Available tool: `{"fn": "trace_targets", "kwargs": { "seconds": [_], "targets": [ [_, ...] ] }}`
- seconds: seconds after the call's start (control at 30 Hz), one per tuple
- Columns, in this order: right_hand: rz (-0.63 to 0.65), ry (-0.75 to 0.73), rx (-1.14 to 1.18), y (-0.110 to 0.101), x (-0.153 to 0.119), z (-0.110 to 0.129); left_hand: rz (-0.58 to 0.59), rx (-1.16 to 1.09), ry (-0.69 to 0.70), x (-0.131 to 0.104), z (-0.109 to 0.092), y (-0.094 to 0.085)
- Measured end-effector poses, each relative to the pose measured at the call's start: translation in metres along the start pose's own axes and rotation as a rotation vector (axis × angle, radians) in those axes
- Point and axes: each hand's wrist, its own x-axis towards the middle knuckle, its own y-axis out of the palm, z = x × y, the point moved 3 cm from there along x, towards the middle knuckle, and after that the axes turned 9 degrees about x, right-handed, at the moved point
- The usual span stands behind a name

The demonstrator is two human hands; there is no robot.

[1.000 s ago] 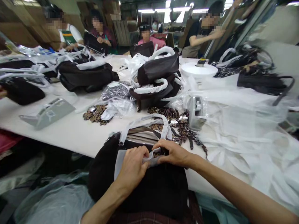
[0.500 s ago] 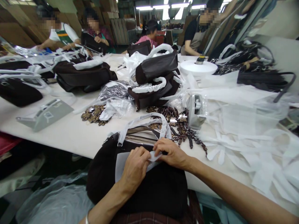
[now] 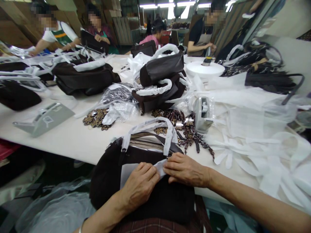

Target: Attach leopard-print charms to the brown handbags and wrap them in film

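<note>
A dark brown handbag (image 3: 107, 174) rests at the table's front edge against my lap, its zipped top partly open. White wrapping covers its raised handle (image 3: 148, 122). A thin white sheet of wrapping (image 3: 126, 171) lies over the bag's front. My left hand (image 3: 143, 181) is closed on this sheet near its middle, fingers curled. Right beside it, my right hand (image 3: 184, 170) pinches the sheet's right end, below the handle's right base. My fingers hide part of the sheet.
Charms with leopard pattern (image 3: 97, 119) and dark straps (image 3: 187, 129) lie behind the bag. Tape dispensers (image 3: 45, 119) stand left and right. More handbags (image 3: 85, 77) are piled farther back. White wrapping strips (image 3: 243, 152) spread across the right. Several co-workers (image 3: 204, 35) are across the table.
My right hand has turned flatter and moved slightly down and right, and the sheet between my hands looks more stretched. A co-worker at the back right has lowered an arm.
</note>
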Motion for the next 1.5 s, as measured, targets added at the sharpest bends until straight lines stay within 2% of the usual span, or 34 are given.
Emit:
{"fn": "trace_targets", "kwargs": {
  "seconds": [0.17,0.27,0.4,0.47,0.67,0.87,1.0,1.1,1.17,1.2,1.27,1.33,1.37,1.43,1.5],
  "targets": [
    [-0.142,0.183,0.189,0.009,0.000,-0.007,0.229,-0.049,-0.183,0.016,-0.006,-0.009],
    [-0.068,0.283,0.185,0.010,0.006,-0.009,0.315,-0.059,-0.255,0.031,-0.005,-0.012],
    [0.059,0.333,0.091,-0.001,0.017,-0.004,0.338,-0.076,-0.388,0.041,0.002,-0.016],
    [0.079,0.353,0.032,-0.009,0.022,-0.001,0.339,-0.068,-0.398,0.043,0.004,-0.017],
    [0.103,0.352,-0.051,-0.018,0.023,-0.001,0.353,-0.057,-0.301,0.045,-0.002,-0.014],
    [0.034,0.259,0.022,-0.016,0.013,-0.004,0.368,-0.125,-0.401,0.041,-0.019,-0.011],
    [-0.004,0.256,0.090,-0.026,0.020,-0.012,0.314,-0.388,-0.558,0.042,-0.007,-0.013],
    [-0.058,0.270,0.120,-0.037,0.027,-0.020,0.232,-0.826,-0.674,0.046,0.007,-0.010],
    [-0.130,0.311,0.135,-0.045,0.027,-0.020,0.248,-1.178,-0.720,0.048,0.010,-0.006],
    [-0.197,0.342,0.151,-0.048,0.025,-0.018,0.281,-1.332,-0.732,0.048,0.010,-0.005],
    [-0.420,0.452,0.222,-0.054,0.015,-0.008,0.335,-1.544,-0.742,0.046,0.009,-0.004],
    [-0.665,0.668,0.382,-0.052,-0.002,0.004,0.353,-1.639,-0.757,0.041,0.009,-0.005],
    [-0.732,0.823,0.517,-0.045,-0.011,0.010,0.362,-1.669,-0.768,0.039,0.010,-0.005],
    [-0.678,1.124,0.905,-0.020,-0.023,0.022,0.407,-1.714,-0.776,0.035,0.012,-0.004],
    [-0.580,1.279,1.261,0.003,-0.026,0.033,0.457,-1.732,-0.764,0.033,0.015,-0.002]
  ]
}}
